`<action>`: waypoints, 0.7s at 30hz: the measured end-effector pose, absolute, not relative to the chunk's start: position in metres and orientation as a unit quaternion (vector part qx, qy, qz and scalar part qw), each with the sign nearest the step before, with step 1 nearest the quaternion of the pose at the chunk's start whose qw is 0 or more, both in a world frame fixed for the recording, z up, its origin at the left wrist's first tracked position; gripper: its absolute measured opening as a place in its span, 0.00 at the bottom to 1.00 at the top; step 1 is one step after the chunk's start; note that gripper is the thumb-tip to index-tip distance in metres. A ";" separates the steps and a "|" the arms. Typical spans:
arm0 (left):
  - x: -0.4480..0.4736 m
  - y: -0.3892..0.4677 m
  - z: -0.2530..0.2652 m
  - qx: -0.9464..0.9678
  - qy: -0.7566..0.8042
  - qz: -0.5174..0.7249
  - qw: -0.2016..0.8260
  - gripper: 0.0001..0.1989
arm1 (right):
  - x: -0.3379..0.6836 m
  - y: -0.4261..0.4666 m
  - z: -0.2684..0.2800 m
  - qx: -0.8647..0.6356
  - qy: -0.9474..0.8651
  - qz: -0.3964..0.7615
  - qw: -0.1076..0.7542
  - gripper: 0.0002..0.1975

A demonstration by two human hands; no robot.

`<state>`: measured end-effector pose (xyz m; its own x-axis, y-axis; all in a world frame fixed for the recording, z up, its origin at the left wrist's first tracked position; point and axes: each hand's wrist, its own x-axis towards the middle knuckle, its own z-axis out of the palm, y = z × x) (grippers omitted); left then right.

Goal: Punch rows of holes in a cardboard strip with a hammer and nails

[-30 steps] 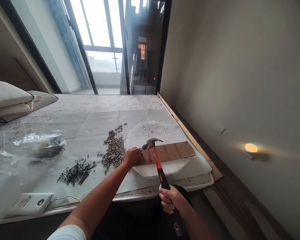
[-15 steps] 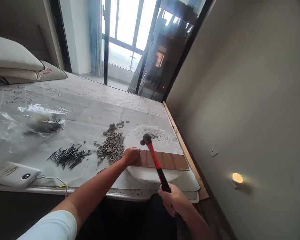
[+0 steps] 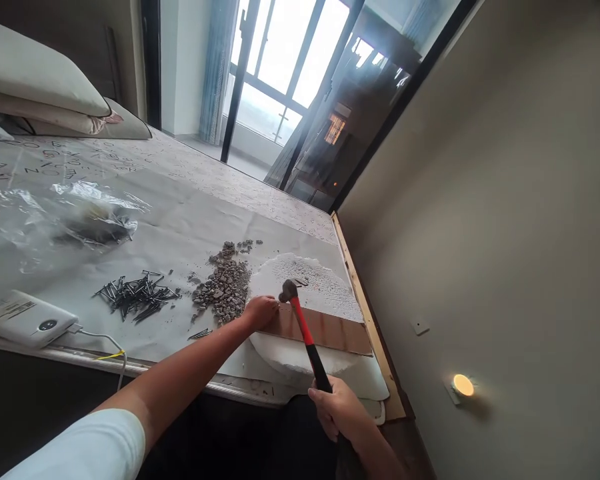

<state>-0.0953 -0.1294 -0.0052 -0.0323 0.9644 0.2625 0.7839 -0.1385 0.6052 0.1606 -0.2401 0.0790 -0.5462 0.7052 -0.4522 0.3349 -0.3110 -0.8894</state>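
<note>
My right grip (image 3: 334,407) clasping the hammer (image 3: 304,325), its head just beside my left grip (image 3: 261,312), whose hold I cannot make out, brown strip (image 3: 330,331) across white slab (image 3: 295,353).

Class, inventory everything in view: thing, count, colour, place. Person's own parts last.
bed: one, pale, centre
sheet: one, grey, on bed
slab: one, white, sheet's right side
board: one, brown, on slab
hammer: one, red and black, over board
stones: many, grey, left of slab
nails: many, dark, left of stones
plastic: one heap, clear, beyond nails
power bank: one, white, lower left
cable: one, white, from power bank
bedding stack: one, cream, far left
glass panes: several, clear, background
curtain: one, blue, left of panes
lamp: one, yellow, lower right
left hand: one, at board's left end
right hand: one, around hammer handle
</note>
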 end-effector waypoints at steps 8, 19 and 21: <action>-0.101 -0.128 0.000 0.688 0.622 0.350 0.128 0.08 | 0.161 -0.237 0.086 -0.477 -0.588 0.638 0.142 0.23; -0.120 -0.141 0.008 0.428 0.586 0.600 0.337 0.14 | 0.166 -0.235 0.082 -0.452 -0.586 0.651 0.171 0.24; -0.126 -0.151 0.008 0.414 0.606 0.605 0.309 0.13 | 0.163 -0.236 0.072 -0.451 -0.576 0.661 0.167 0.25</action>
